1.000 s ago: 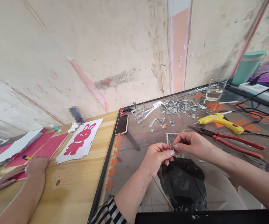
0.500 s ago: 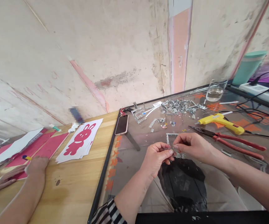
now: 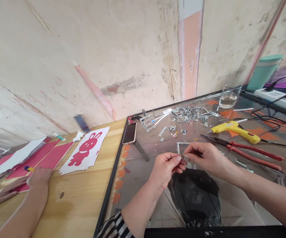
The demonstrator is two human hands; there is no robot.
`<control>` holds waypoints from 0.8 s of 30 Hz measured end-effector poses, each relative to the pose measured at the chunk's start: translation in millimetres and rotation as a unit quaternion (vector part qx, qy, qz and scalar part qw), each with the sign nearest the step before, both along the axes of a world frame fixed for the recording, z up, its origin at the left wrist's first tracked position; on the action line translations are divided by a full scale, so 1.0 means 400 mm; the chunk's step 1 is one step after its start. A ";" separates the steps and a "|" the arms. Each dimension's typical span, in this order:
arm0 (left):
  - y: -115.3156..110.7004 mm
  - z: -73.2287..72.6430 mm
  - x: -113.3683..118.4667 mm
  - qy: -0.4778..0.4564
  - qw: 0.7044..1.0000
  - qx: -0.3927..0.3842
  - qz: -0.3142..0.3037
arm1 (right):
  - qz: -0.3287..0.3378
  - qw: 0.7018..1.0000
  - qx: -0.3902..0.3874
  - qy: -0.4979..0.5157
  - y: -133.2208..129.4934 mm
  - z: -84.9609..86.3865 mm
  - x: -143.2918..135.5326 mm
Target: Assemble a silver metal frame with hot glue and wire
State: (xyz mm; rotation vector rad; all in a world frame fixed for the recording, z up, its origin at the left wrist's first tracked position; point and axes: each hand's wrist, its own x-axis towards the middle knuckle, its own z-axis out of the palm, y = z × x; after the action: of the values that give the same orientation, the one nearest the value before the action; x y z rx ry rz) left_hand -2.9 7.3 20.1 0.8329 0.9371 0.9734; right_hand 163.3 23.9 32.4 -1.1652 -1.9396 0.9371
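My left hand (image 3: pixel 169 165) is pinched, thumb against fingers, above the dark glass tabletop. Fingertips of my right hand (image 3: pixel 202 155) meet it from the right, also pinched. Something tiny sits between the two sets of fingertips, too small to name. Behind and below them a thin silvery metal frame piece (image 3: pixel 178 147) lies on the glass, partly covered by my right hand. Beyond the hands is a heap of small silver metal pieces (image 3: pixel 189 114). Red-handled pliers (image 3: pixel 242 147) lie to the right of my right hand, jaws pointing toward it.
A yellow glue gun (image 3: pixel 235 130) lies behind the pliers, near a glass of liquid (image 3: pixel 228 99) and a power strip (image 3: pixel 279 99). A phone (image 3: pixel 129 133) rests at the left edge. On the adjoining wooden table, another person's hands (image 3: pixel 39 175) are over red paper beside rabbit cutout sheets (image 3: pixel 87 148).
Both hands stay in nearly the same place with fingertips together. The right hand's wrist and fingers have shifted slightly. The tools and the metal heap have not moved.
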 end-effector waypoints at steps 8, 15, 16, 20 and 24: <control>0.002 -0.011 0.003 -0.033 0.999 -0.017 0.017 | -0.001 1.000 -0.010 0.024 0.001 -0.006 -0.005; -0.013 -0.009 0.007 0.094 0.983 0.151 0.040 | 0.043 0.927 -0.283 0.244 0.011 -0.019 -0.002; -0.015 -0.009 0.005 0.103 0.981 0.161 0.036 | 0.048 0.903 -0.329 0.271 0.010 -0.021 -0.003; -0.018 -0.006 0.000 0.118 0.978 0.168 0.023 | 0.071 0.844 -0.430 0.312 0.013 -0.027 -0.007; -0.009 -0.005 0.007 0.083 0.989 0.122 0.031 | 0.061 0.870 -0.386 0.301 0.015 -0.033 -0.013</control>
State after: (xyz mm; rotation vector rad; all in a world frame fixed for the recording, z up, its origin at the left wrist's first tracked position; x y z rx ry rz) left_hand 0.0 3.8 18.0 1.1098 1.0025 1.0999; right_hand 158.3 29.8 19.3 -0.9601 -1.1394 1.9821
